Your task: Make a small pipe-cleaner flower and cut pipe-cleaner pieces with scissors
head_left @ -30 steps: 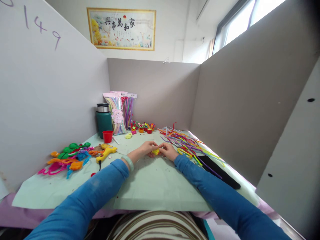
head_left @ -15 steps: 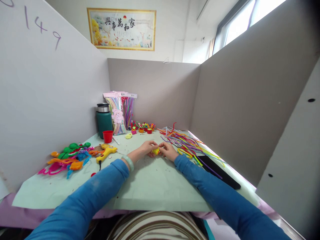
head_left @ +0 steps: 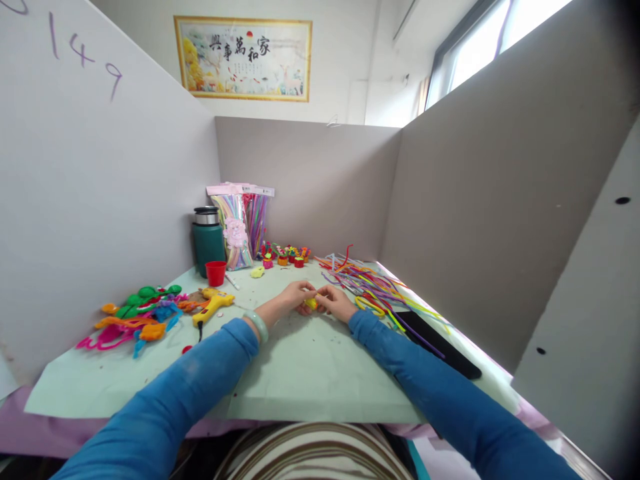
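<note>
"Grip?"

"Left hand (head_left: pixel 295 295), one: closed on a small yellow piece (head_left: pixel 311 303). Right hand (head_left: pixel 338 302), one: fingers pinched at that piece's edge. Piece lies between the two."

"Done?"

"Beyond the grip: small potted ornaments (head_left: pixel 292 256), a cluster, apparently complete."

"Remaining?"

"Yellow piece, unfinished by my reckoning; how much is wanting, can't tell. Right of grip: loose fuzzy stems (head_left: pixel 367 277), not made up. Left of grip: yellow glue gun (head_left: pixel 213 307), lying untouched."

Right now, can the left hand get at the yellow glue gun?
Probably yes: nothing tall stands between the left hand and the yellow glue gun, though that hand holds a small yellow piece.
</note>
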Demonstrator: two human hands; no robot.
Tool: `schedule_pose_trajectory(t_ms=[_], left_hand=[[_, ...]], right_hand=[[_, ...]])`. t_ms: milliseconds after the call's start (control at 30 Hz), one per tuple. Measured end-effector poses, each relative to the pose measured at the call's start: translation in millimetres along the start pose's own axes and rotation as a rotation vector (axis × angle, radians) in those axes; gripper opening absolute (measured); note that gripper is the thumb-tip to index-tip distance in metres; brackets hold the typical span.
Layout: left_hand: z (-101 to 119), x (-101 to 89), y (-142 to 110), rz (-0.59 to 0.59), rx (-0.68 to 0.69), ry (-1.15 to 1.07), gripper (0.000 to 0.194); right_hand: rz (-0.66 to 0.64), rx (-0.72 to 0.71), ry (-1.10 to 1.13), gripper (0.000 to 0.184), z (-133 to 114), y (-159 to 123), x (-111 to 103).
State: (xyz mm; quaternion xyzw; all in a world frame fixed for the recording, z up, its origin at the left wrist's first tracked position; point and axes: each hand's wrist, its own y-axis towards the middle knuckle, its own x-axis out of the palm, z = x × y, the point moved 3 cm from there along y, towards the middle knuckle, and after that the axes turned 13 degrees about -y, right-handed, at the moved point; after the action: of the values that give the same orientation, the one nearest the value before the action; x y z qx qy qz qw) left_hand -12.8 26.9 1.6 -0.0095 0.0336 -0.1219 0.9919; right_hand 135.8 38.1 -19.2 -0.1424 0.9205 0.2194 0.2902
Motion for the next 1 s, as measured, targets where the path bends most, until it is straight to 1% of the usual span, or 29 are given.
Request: schedule_pose_trajectory(t_ms=[100,233,333,467,567,767,867,1000], left_hand=[[1,1.3,-1,0.001,-0.001,-0.010,0.038],[-1,0.7,-1,0.017,-0.030,-0.019,0.038],[-1,0.4,-2,0.009,-0.028,-0.028,0.035],[3,0.8,-4,0.022,-0.031,-0.044,0.024],[4,1.5,-5,0.027,-0.039,-0.056,0.024],[0,0.5,-2,0.014,-0.057,-0.036,0.026],[-1,0.5,-1,-0.015,-0.052,-0.034,0.028],[1,1.7,-2,-0.070,-0.063,-0.117,0.022]], right_hand=[[0.007,-0.033,-0.050,0.021,1,0,0],[0.028,-0.077,-0.120,0.020,0,-1,0],[0.041,-0.101,-0.157,0.020,-1,-2,0],[0.037,-0.127,-0.201,0.029,-3,-3,0],[0.045,-0.147,-0.253,0.032,-6,-4,-1],[0.059,-0.133,-0.307,0.028,-12,-6,-1],[0.070,-0.124,-0.311,0.026,-11,-6,-3],[0.064,-0.095,-0.217,0.029,-3,-2,-3]])
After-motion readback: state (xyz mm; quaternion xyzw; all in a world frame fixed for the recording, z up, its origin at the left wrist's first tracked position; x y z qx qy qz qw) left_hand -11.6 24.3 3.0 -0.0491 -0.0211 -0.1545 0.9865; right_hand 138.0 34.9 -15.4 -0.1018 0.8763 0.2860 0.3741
